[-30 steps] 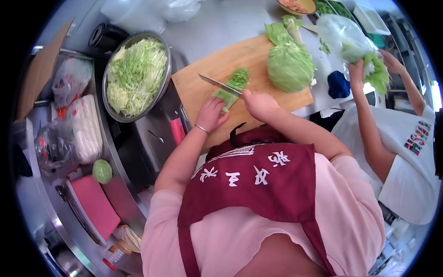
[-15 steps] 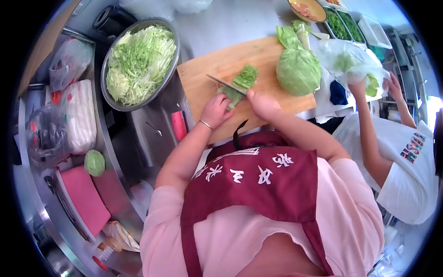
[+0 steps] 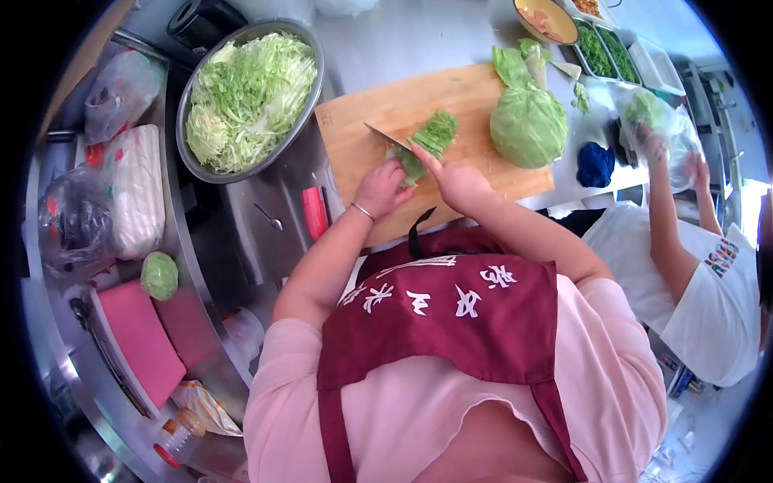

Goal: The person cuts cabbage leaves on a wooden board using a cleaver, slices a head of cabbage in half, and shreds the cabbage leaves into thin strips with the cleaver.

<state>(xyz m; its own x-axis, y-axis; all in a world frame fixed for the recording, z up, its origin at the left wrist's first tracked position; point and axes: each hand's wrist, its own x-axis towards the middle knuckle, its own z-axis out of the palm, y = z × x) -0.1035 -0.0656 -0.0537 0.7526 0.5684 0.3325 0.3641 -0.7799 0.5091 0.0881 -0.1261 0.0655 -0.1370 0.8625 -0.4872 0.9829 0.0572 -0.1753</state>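
On the wooden cutting board (image 3: pixel 354 121), my right hand (image 3: pixel 460 187) is closed round the handle of a knife (image 3: pixel 385 135), its blade pointing up and left. My left hand (image 3: pixel 382 190) presses with curled fingers on a piece of cabbage leaf (image 3: pixel 412 167) just below the blade. Cut green strips (image 3: pixel 437 134) lie on the far side of the knife, in a small pile. A round green cabbage (image 3: pixel 527 127) rests at the board's right end, with loose outer leaves (image 3: pixel 514 68) behind it.
A large metal bowl (image 3: pixel 315 97) of shredded cabbage stands to the left. Beside the board lies a red object (image 3: pixel 315 212); a spoon (image 3: pixel 269 217) is nearby. At right, a co-worker's hands (image 3: pixel 659 150) hold a plastic bag (image 3: pixel 681 135) with greens. Food trays (image 3: pixel 618 79) stand beyond.
The knife has moved slightly along the leaf toward my left hand, and the strip pile looks larger. The co-worker's hands and bag have shifted right. The whole view has shifted slightly.
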